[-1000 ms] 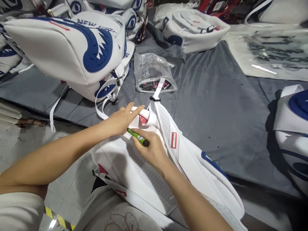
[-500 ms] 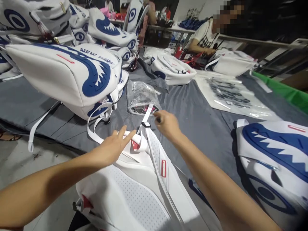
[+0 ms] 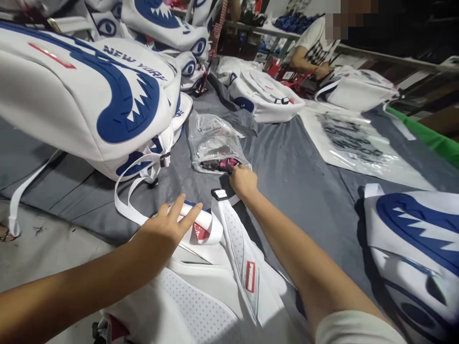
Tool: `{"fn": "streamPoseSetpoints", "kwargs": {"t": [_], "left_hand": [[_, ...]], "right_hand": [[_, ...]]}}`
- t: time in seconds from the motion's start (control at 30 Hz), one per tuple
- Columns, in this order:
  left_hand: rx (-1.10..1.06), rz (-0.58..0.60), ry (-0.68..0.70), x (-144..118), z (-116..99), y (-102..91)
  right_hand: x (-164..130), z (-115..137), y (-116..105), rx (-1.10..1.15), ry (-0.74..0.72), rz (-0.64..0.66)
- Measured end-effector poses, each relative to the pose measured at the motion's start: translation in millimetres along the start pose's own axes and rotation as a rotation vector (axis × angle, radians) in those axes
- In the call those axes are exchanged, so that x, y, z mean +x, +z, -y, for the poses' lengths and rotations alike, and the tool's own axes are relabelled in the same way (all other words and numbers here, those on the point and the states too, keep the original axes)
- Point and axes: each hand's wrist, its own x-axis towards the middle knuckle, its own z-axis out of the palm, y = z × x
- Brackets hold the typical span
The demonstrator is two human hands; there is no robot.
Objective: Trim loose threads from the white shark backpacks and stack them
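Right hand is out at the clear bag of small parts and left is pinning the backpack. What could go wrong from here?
1. The right hand reaches over the strap buckle; pulling back could snag it and drag the backpack.
2. The clear plastic bag lies loose on the smooth grey cloth; it may slide or spill its dark and pink pieces.
3. The left hand only rests flat on the rolled top handle, so the backpack, partly off the table edge, might slip.

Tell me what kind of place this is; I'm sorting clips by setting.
Probably a bag factory or packing workshop. Many identical white backpacks with blue shark-mouth prints lie heaped on a grey-covered table, clear plastic bags are spread out, and another person works at the far end.
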Motion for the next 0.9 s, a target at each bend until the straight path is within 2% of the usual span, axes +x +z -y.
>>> {"fn": "streamPoseSetpoints", "kwargs": {"t": [0.13,0.23,0.33,0.5,0.6,0.77,0.9], "left_hand": [[0.026,0.044,-0.009,1.1,-0.5,-7.4],[0.026,0.025,-0.001,1.9,-0.4,-9.6],[0.023,0.007,-0.001,0.8,0.0,-6.2],[0.004,0.052,-0.008,-0.5,0.7,-7.4],[-0.001,0.113,0.007,1.3,1.6,-17.9],[-0.075,0.348,-0.019,6.2,2.8,-36.5],[-0.145,0.307,-0.002,2.2,4.1,-35.4]], "right_hand": [[31.9,24.7,-4.5,0.017,0.053,-0.019],[41.3,34.2,-6.4,0.011,0.063,0.019],[26.0,31.8,0.0,-0.011,-0.043,0.029],[-7.5,21.7,12.0,-0.018,-0.246,-0.019],[-9.9,15.0,7.3,0.001,-0.269,-0.041],[-14.7,10.2,-4.3,0.071,-0.335,-0.053],[-26.1,14.8,-3.9,0.170,-0.374,-0.058]]}}
